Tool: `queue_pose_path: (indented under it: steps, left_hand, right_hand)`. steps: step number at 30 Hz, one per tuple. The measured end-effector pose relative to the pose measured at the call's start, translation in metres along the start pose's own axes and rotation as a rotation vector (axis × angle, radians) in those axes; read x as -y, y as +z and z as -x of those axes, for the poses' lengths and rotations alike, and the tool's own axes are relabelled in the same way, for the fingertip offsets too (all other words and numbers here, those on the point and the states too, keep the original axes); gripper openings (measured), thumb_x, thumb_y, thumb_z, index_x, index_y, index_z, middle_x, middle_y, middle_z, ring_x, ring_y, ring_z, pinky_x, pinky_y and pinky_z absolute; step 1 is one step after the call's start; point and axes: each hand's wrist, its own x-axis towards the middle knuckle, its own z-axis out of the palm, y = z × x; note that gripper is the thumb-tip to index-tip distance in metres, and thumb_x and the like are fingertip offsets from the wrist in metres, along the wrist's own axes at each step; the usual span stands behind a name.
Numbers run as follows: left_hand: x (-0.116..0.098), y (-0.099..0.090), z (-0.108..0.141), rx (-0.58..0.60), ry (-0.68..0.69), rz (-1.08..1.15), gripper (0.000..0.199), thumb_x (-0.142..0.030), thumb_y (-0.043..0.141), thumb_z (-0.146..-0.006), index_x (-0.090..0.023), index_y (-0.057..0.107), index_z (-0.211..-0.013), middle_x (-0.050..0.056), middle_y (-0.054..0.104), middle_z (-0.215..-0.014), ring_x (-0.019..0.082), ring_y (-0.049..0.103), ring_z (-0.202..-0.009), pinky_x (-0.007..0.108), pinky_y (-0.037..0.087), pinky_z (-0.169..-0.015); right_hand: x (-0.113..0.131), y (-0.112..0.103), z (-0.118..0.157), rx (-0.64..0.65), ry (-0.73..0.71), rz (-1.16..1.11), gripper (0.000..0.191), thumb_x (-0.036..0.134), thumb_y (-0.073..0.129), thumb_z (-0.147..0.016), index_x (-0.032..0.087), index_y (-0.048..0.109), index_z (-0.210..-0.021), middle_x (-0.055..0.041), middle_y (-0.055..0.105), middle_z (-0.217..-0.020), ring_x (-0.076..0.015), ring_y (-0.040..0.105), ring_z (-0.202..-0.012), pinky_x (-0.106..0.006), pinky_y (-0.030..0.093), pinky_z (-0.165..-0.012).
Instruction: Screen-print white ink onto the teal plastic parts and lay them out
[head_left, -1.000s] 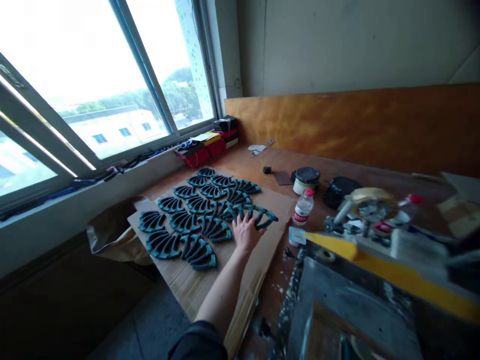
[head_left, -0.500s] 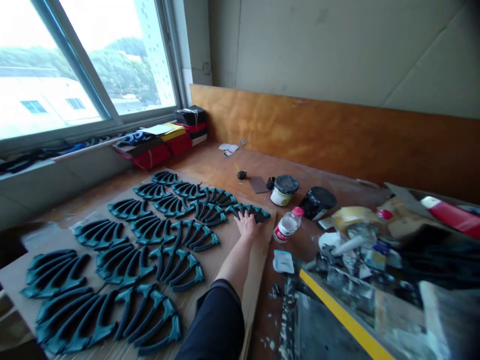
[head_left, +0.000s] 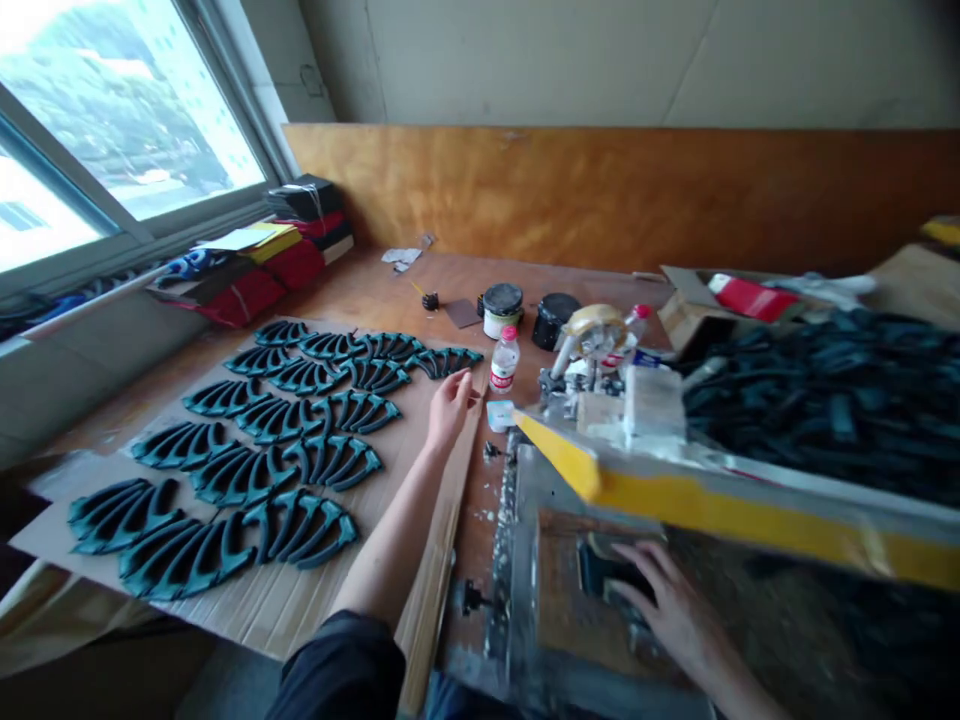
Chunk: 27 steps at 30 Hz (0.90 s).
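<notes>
My left hand (head_left: 451, 402) is over the right edge of a cardboard sheet (head_left: 300, 605), its fingers loosely bent and apart, with nothing visible in them. Just beyond it lies the nearest of several dark green, fan-shaped ribbed pieces (head_left: 448, 362), which are set in rows on the cardboard. At the lower right, my right hand (head_left: 671, 605) has its fingers around a dark block (head_left: 594, 566) on a brown board (head_left: 559, 620). Blur and the fingers hide part of that block, so its kind does not show.
A water bottle (head_left: 505, 362) stands beside the cardboard, with paint tins (head_left: 501, 312) behind. A yellow-edged bar (head_left: 675, 497) crosses above the brown board. A heap of dark pieces (head_left: 832, 400) lies at the right. Stacked red and black material (head_left: 289, 270) sits by the window.
The view has swung right, bringing my right hand and the dark block into sight. My left hand has come off the fan-shaped piece at the end of the row, its fingers less spread.
</notes>
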Motion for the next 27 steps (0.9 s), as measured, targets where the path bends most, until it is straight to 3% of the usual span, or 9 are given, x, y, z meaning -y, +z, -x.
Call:
queue_pose_path:
  steps: [3,7,9,12,16,19,23,25,27]
  left_hand:
    - [-0.058,-0.013,0.06,-0.017,0.05,0.358,0.048,-0.056,0.044,-0.089,-0.014,0.064,-0.101,-0.005,0.051,-0.051,0.008,0.047,-0.044,0.018,0.04,-0.047]
    - [-0.117,-0.012,0.12,0.017,0.1,0.524,0.049,-0.06,0.046,-0.087,-0.018,0.051,-0.063,-0.006,0.04,-0.042,0.007,0.034,-0.038,0.019,0.034,-0.042]
    - [-0.131,-0.007,0.137,0.008,0.085,0.519,0.051,-0.062,0.045,-0.086,-0.019,0.049,-0.06,-0.006,0.041,-0.042,0.007,0.034,-0.038,0.019,0.035,-0.041]
    - [-0.134,-0.009,0.156,-0.047,0.046,0.482,0.053,-0.064,0.045,-0.085,-0.015,0.06,-0.07,-0.004,0.049,-0.048,0.008,0.042,-0.043,0.02,0.037,-0.044]
    - [-0.101,-0.026,0.192,0.008,-0.119,0.379,0.059,-0.065,0.048,-0.082,-0.013,0.068,-0.101,0.004,0.068,-0.079,0.014,0.06,-0.067,0.024,0.047,-0.059]
    - [-0.053,-0.031,0.219,0.156,-0.313,0.281,0.054,-0.059,0.06,-0.078,-0.015,0.068,-0.109,0.005,0.071,-0.091,0.016,0.063,-0.076,0.023,0.049,-0.064]
    - [0.015,-0.013,0.235,0.211,-0.418,0.223,0.075,-0.051,0.065,-0.075,-0.018,0.045,-0.139,0.003,0.072,-0.085,0.017,0.065,-0.073,0.026,0.051,-0.064]
    - [0.04,-0.003,0.235,0.197,-0.396,0.152,0.075,-0.049,0.062,-0.078,-0.019,0.041,-0.142,0.003,0.072,-0.085,0.018,0.067,-0.076,0.027,0.052,-0.067]
    - [0.057,0.003,0.233,0.207,-0.359,0.045,0.068,-0.047,0.058,-0.081,-0.02,0.043,-0.141,0.004,0.073,-0.089,0.019,0.068,-0.081,0.028,0.052,-0.072]
  right_hand:
    - [0.0,-0.003,-0.003,0.086,-0.22,0.016,0.043,0.042,0.051,-0.092,0.027,0.052,-0.132,-0.0077,0.054,-0.133,-0.0246,0.051,-0.12,-0.042,0.045,-0.1]
    - [0.016,0.006,-0.008,0.205,-0.583,0.015,0.062,0.044,0.056,-0.09,0.024,0.035,-0.145,-0.0087,0.04,-0.147,-0.0274,0.033,-0.136,-0.053,0.031,-0.109]
    - [0.022,0.012,-0.004,0.263,-0.659,-0.031,0.065,0.048,0.057,-0.088,0.021,0.038,-0.144,-0.0108,0.041,-0.145,-0.0284,0.035,-0.135,-0.055,0.03,-0.109]
    - [0.009,0.006,0.006,0.364,-0.669,-0.177,0.045,0.047,0.054,-0.09,0.023,0.058,-0.127,-0.0082,0.057,-0.132,-0.0272,0.049,-0.125,-0.056,0.031,-0.109]
    - [-0.047,-0.032,0.001,0.228,-0.3,-0.335,0.034,0.04,0.043,-0.094,0.025,0.072,-0.099,-0.0055,0.072,-0.095,-0.0262,0.067,-0.093,-0.046,0.052,-0.088]
    - [-0.07,-0.064,-0.021,0.011,-0.052,-0.289,0.038,0.041,0.039,-0.094,0.019,0.069,-0.102,-0.0108,0.071,-0.096,-0.0283,0.067,-0.084,-0.044,0.055,-0.073]
    - [-0.028,-0.078,-0.062,-0.171,-0.181,-0.117,0.047,0.038,0.058,-0.087,0.017,0.052,-0.129,-0.0131,0.055,-0.128,-0.0281,0.056,-0.112,-0.041,0.049,-0.092]
    - [0.003,-0.071,-0.078,-0.124,-0.276,0.005,0.047,0.031,0.065,-0.082,0.018,0.052,-0.125,-0.0126,0.056,-0.124,-0.0282,0.053,-0.113,-0.04,0.047,-0.092]
    - [0.023,-0.06,-0.087,-0.001,-0.293,0.101,0.03,0.023,0.067,-0.079,0.019,0.059,-0.108,-0.0088,0.063,-0.103,-0.025,0.059,-0.098,-0.035,0.049,-0.081]
